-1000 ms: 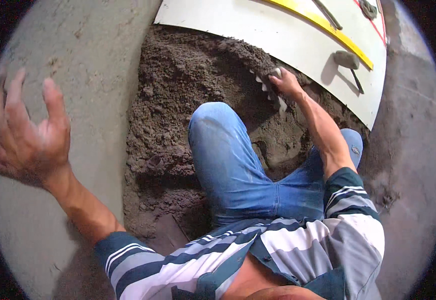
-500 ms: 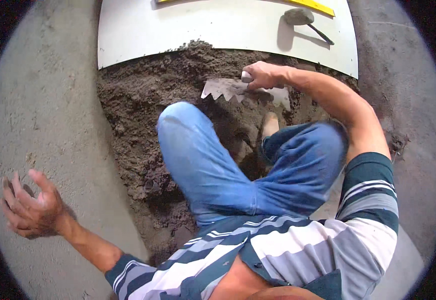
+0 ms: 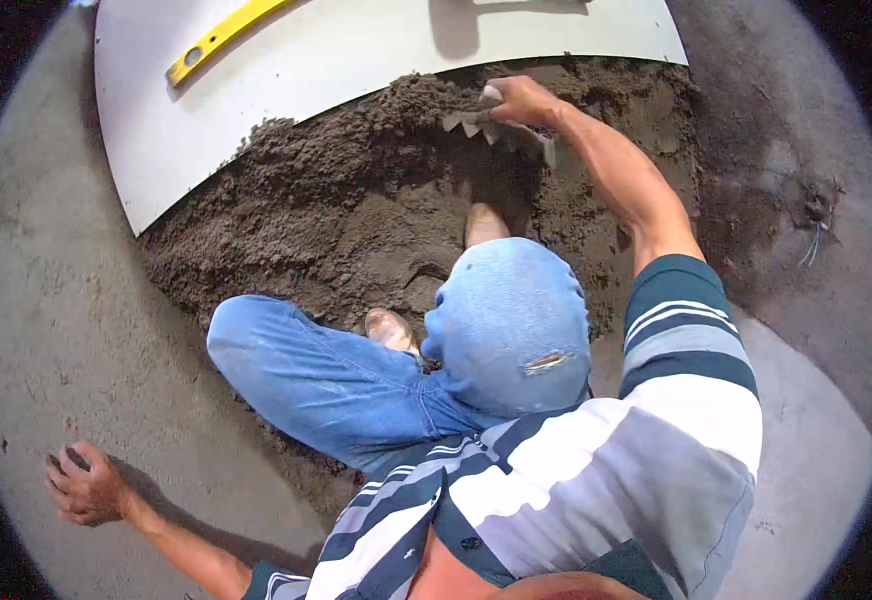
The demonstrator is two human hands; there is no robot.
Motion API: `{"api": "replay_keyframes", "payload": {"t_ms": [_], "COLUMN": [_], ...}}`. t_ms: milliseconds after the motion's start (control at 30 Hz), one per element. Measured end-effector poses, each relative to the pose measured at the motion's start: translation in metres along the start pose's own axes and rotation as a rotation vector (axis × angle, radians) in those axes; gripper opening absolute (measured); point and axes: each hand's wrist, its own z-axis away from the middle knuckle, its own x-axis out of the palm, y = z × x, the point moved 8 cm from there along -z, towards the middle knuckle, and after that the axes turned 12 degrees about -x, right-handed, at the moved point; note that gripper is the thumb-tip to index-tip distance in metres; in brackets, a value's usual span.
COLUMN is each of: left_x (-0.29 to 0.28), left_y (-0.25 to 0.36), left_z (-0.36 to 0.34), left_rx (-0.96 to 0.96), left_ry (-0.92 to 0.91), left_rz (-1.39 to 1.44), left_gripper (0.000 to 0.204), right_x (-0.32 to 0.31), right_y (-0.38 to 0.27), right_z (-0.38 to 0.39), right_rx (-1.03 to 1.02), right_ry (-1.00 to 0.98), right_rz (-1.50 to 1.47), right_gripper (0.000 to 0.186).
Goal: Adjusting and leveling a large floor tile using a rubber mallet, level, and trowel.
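Observation:
My right hand [image 3: 528,102] is closed round the pale handle of a notched trowel [image 3: 491,128]. The trowel's toothed edge faces me, over the far part of a bed of damp, dark mortar [image 3: 306,205] close to the edge of a large white tile [image 3: 146,110]. Mortar hides part of the blade. Out to the left, my left hand [image 3: 89,487] is at the concrete floor with nothing in it, its fingers apart and a little bent. I cannot tell whether it presses on the floor.
A yellow spirit level [image 3: 221,42] lies across the tile. A dark shadow falls on the tile at the top edge. My bent legs in blue jeans [image 3: 506,330] are over the near mortar. Concrete floor [image 3: 46,300] runs along the left. Thin wires [image 3: 814,240] lie at the right.
My view has turned and shifted; the mallet on the tile has left the picture. The trowel has moved nearer the tile edge. My knees have swung, and my left hand is lower in view.

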Motion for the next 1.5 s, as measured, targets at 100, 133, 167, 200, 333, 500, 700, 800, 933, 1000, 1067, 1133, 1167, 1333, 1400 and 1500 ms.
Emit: {"api": "replay_keyframes", "payload": {"t_ms": [100,133,167,200,333,500,700,800,933,1000,1067,1133,1167,1333,1400,1500], "left_x": [-0.006,-0.013,-0.020,-0.023,-0.018,-0.023,-0.123,-0.150,-0.237,-0.279,-0.276,-0.268,-0.327,-0.462,-0.459,-0.445], "left_y": [0.000,0.002,0.004,0.007,-0.002,0.019,0.160,0.214,0.356,0.424,0.498,0.557,0.568,0.556,0.560,0.584], "left_z": [-0.006,-0.010,-0.012,-0.012,-0.012,-0.005,-0.018,-0.027,-0.015,0.000,0.027,0.047,0.065,0.101,0.087,0.066], "left_rx": [0.025,0.025,0.025,0.043,0.094,0.070,0.276,0.341,0.605,0.685,0.728,0.746,0.710,1.288,1.181,1.123], "left_ry": [-0.003,0.018,0.026,-0.002,-0.018,-0.008,-0.108,-0.186,-0.600,-0.692,-0.789,-0.815,-0.904,-0.709,-0.642,-0.643], "left_rz": [0.100,0.160,0.166,0.114,0.102,0.527,1.246,1.417,1.762,1.852,1.691,1.521,1.326,1.776,1.827,1.583], "left_gripper": [0.020,0.020,0.020,0.020,0.019,0.018,0.016,0.017,0.031,0.040,0.057,0.070,0.072,0.063,0.063,0.064], "right_x": [-0.024,-0.029,-0.029,-0.029,-0.039,-0.025,-0.029,-0.031,-0.031,-0.021,-0.026,-0.034,-0.033,-0.058,-0.056,-0.051], "right_y": [0.043,0.051,0.058,0.065,0.071,-0.002,0.035,0.033,0.052,0.053,0.015,0.002,0.035,0.062,0.063,0.098], "right_z": [0.029,0.034,0.038,0.043,0.058,0.079,0.019,0.015,0.044,0.067,0.090,0.113,0.149,0.189,0.167,0.131], "right_rx": [0.084,0.085,0.092,0.110,0.168,-0.069,0.088,0.087,0.155,0.164,0.115,0.124,0.221,0.228,0.229,0.262], "right_ry": [0.050,0.059,0.065,0.070,0.058,-0.158,0.016,0.088,0.168,0.147,-0.036,-0.108,-0.007,0.096,0.043,0.179], "right_rz": [0.003,0.013,0.009,0.039,0.016,-0.055,0.146,0.048,0.070,-0.094,-0.131,-0.045,-0.085,0.070,0.043,0.018], "right_gripper": [0.042,0.042,0.042,0.041,0.041,0.034,0.031,0.031,0.032,0.031,0.030,0.029,0.029,0.026,0.031,0.031]}}
